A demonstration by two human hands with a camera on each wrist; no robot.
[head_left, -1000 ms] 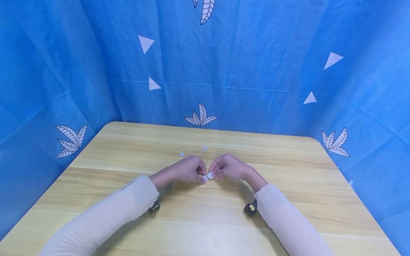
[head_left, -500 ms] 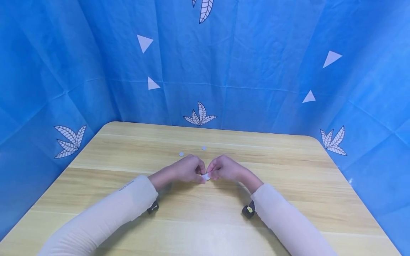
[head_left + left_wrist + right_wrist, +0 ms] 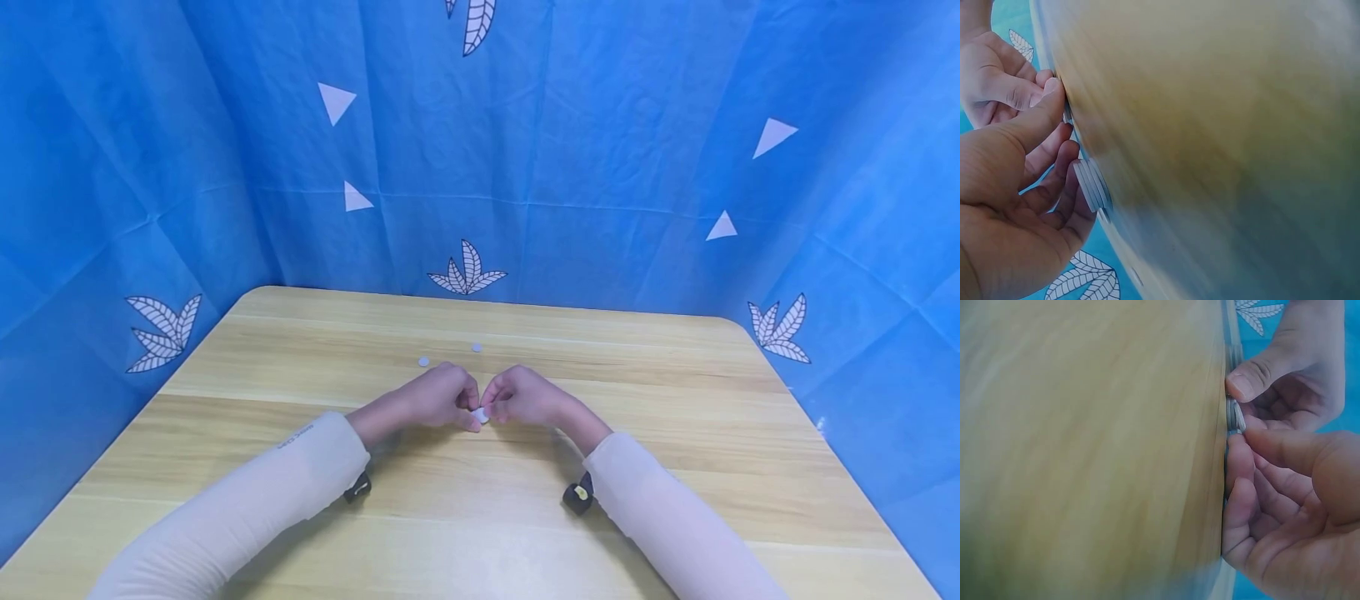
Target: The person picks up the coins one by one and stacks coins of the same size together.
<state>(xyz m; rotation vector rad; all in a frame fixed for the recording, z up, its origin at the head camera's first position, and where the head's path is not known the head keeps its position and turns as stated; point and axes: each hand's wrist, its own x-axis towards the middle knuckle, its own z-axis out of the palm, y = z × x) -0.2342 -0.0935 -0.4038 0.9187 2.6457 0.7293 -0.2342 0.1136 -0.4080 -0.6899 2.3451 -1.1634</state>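
In the head view my left hand [image 3: 441, 397] and right hand [image 3: 531, 397] meet fingertip to fingertip low over the table. Between them is a small stack of white round discs [image 3: 482, 415], seen edge-on as a short stack of discs [image 3: 1234, 416] in the right wrist view. The left thumb and fingers pinch it from one side. From the other side, my right thumb and index finger pinch a disc slightly tilted on it. Beside the left hand's lower fingers, a stack of several white discs [image 3: 1092, 185] shows in the left wrist view.
Farther back on the wooden table [image 3: 480, 517] lie two white round pieces, a left one [image 3: 423, 362] and a right one [image 3: 476, 347]. A blue curtain [image 3: 600, 125] with leaf and triangle prints encloses the back and sides.
My right hand has moved slightly left, bringing its disc from beside the left hand's white piece to overlap it. The left hand has hardly moved, and the far pieces lie unchanged.
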